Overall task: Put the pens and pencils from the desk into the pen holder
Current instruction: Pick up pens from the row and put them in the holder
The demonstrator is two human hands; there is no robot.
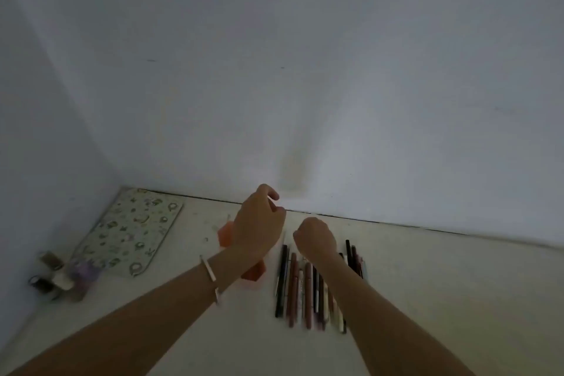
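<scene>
An orange pen holder [226,236] stands on the pale desk [442,299], mostly hidden behind my left hand and wrist. My left hand [259,223] hovers over it with fingers curled. A thin pale streak shows at the fingertips, and I cannot tell whether it is a pen. A row of several pens and pencils [300,290], brown, black and white, lies side by side just right of the holder. My right hand [314,238] is curled into a fist above the far ends of that row, back toward me, and nothing sticks out of it.
A patterned flat case [131,229] lies at the back left by the wall. Small bottles and jars [61,275] cluster in the left corner. White walls close off the desk behind and to the left. The picture is dim.
</scene>
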